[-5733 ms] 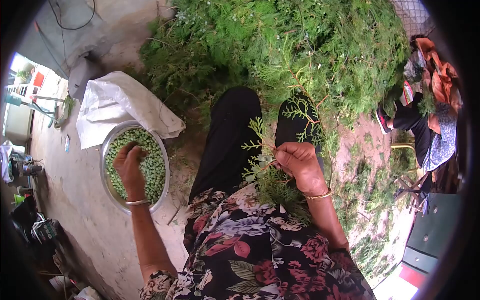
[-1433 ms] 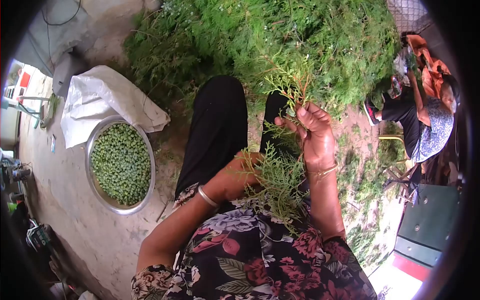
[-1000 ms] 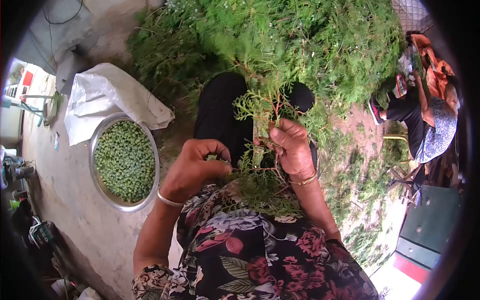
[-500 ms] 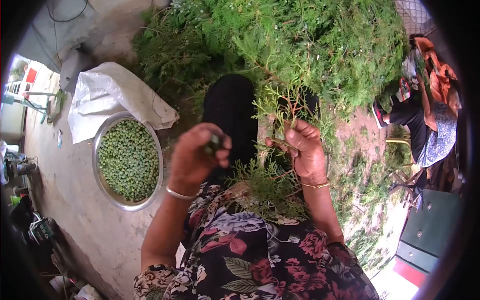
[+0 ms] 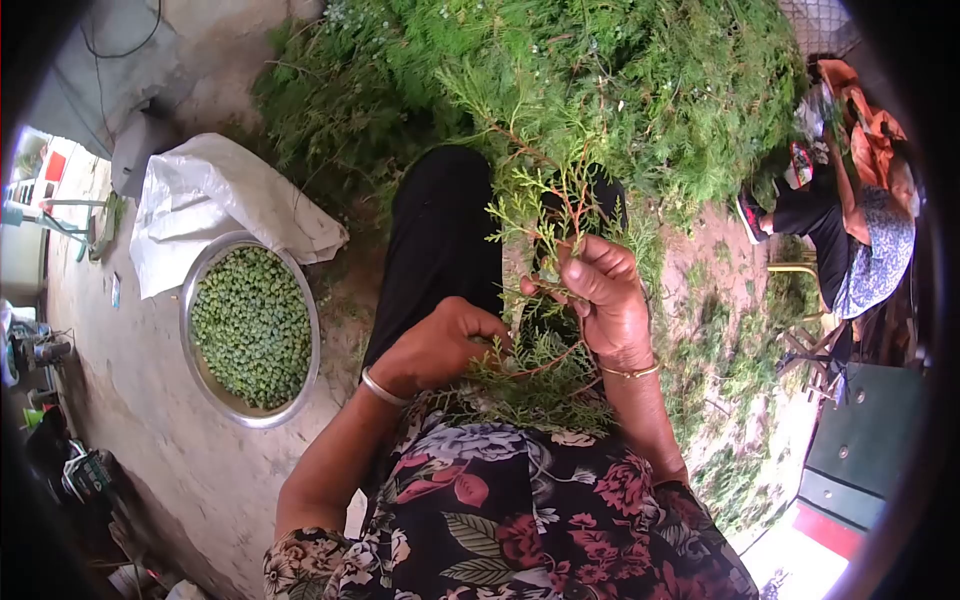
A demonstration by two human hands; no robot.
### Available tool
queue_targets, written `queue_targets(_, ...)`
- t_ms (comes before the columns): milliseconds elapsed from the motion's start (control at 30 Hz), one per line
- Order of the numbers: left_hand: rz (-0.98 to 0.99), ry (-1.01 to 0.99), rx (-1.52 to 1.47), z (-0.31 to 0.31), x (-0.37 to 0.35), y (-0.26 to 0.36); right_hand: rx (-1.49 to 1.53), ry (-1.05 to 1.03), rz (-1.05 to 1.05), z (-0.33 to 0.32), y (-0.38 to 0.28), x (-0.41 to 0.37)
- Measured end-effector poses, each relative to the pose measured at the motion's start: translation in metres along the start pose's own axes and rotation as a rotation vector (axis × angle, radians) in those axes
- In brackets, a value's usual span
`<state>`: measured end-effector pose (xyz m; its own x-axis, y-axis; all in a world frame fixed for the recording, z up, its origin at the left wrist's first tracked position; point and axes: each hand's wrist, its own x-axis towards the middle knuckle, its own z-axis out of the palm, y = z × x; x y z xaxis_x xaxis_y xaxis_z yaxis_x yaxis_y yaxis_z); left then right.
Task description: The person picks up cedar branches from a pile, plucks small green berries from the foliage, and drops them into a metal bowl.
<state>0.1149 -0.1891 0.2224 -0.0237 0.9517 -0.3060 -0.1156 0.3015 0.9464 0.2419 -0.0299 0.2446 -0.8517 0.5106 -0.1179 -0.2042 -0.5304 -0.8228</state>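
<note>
My right hand (image 5: 606,295), with a gold bracelet, pinches a leafy conifer branch (image 5: 570,205) upright between thumb and fingers. My left hand (image 5: 445,347), wearing a silver bangle, is low beside the sprigs (image 5: 545,370) over my lap. Its fingers are curled closed, and the foliage and hand hide their tips and whatever they hold. To the left on the floor, a metal basin (image 5: 314,345) contains many small green cones (image 5: 250,325).
A large heap of cut conifer branches (image 5: 600,90) lies ahead of my knees. A white sack (image 5: 215,195) touches the basin. At the right sits another person (image 5: 875,250), near a dark green panel (image 5: 865,420). Loose sprigs litter the floor there.
My left hand has moved right and down to the sprigs over my lap; earlier it was blurred, with small dark green pieces at its fingers. My right hand keeps hold of the branch.
</note>
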Motion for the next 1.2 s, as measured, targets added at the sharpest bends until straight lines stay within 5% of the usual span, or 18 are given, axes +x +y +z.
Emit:
queue_targets(233, 0.098, 0.584, -0.311, 0.000, -0.013, 0.024, -0.130, 0.017, 0.037, 0.004, 0.001, 0.000)
queue_targets(400, 0.448, 0.677, 0.160, 0.018, 0.013, 0.034, -0.349, 0.005, 0.107, 0.008, 0.001, 0.001)
queue_targets(500, 0.353, 0.524, 0.236, 0.009, 0.012, 0.039, -0.343, -0.011, 0.120, 0.009, -0.002, 0.000)
queue_targets(567, 0.469, 0.497, 0.235, 0.007, 0.009, 0.044, -0.364, -0.028, 0.143, 0.010, -0.007, -0.003)
queue_targets(633, 0.143, 0.358, -0.123, -0.001, -0.008, 0.055, -0.385, -0.056, 0.164, 0.005, -0.006, -0.002)
queue_targets(700, 0.278, 0.496, -0.205, -0.016, -0.029, 0.041, -0.024, 0.108, -0.006, -0.015, -0.004, 0.006)
queue_targets(800, 0.328, 0.850, -0.472, -0.059, -0.072, 0.018, 0.080, 0.168, -0.099, -0.023, -0.032, 0.013)
queue_targets(867, 0.269, 1.063, -0.268, -0.095, -0.111, -0.013, 0.205, 0.115, -0.150, -0.033, -0.042, 0.022)
queue_targets(933, 0.017, 1.276, 0.280, -0.114, -0.152, -0.035, 0.403, 0.104, -0.182, -0.040, -0.054, 0.030)
queue_targets(967, 0.023, 1.274, 0.275, -0.118, -0.166, -0.043, 0.397, 0.103, -0.187, -0.043, -0.059, 0.033)
queue_targets(1033, -0.589, 1.266, 1.528, -0.122, -0.179, -0.056, 0.608, 0.020, -0.158, -0.053, -0.068, 0.039)
queue_targets(1100, -0.557, 1.301, 1.487, -0.123, -0.179, -0.057, 0.701, -0.017, -0.124, -0.067, -0.076, 0.044)
queue_targets(1167, -0.544, 1.341, 1.441, -0.119, -0.178, -0.063, 0.670, 0.226, -0.133, -0.076, -0.084, 0.049)
queue_targets(1200, -0.409, 1.401, 1.289, -0.120, -0.169, -0.066, 0.676, 0.101, -0.145, -0.093, -0.086, 0.054)
